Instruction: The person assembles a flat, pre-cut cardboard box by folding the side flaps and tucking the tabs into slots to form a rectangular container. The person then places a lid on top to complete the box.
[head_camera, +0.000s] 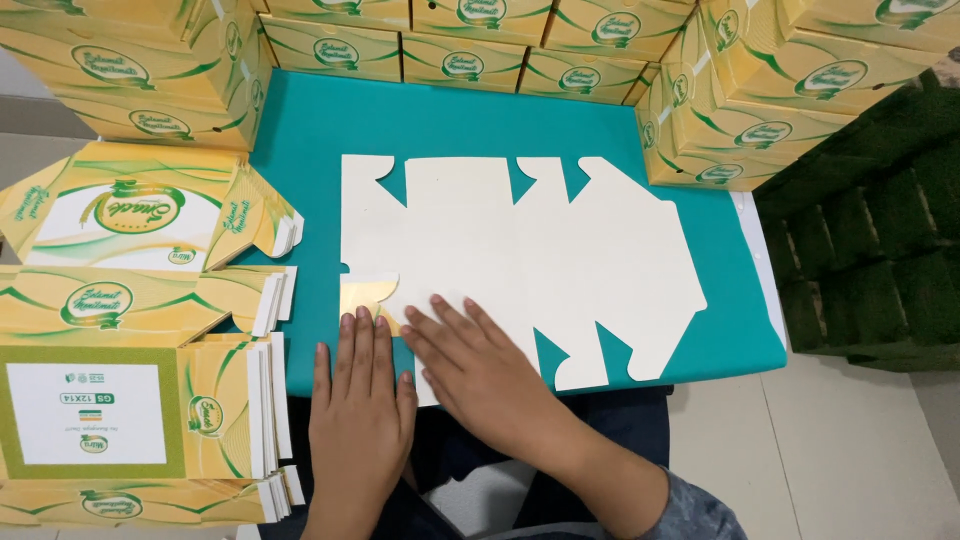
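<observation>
Teal tabletop (330, 130), white box blank (520, 260) lengthwise left-right, both hands' (362, 405) grip flat, open.

The flat box blank (520, 260) is matt white cardboard, plain and smooth, with one folded flap (368, 291) showing a glossy yellow printed face. Under the blank, the teal table cover (320, 130) looks smooth and matt. Left of the blank, the stacked flat cartons (130, 400) are printed card with a slight sheen.
</observation>
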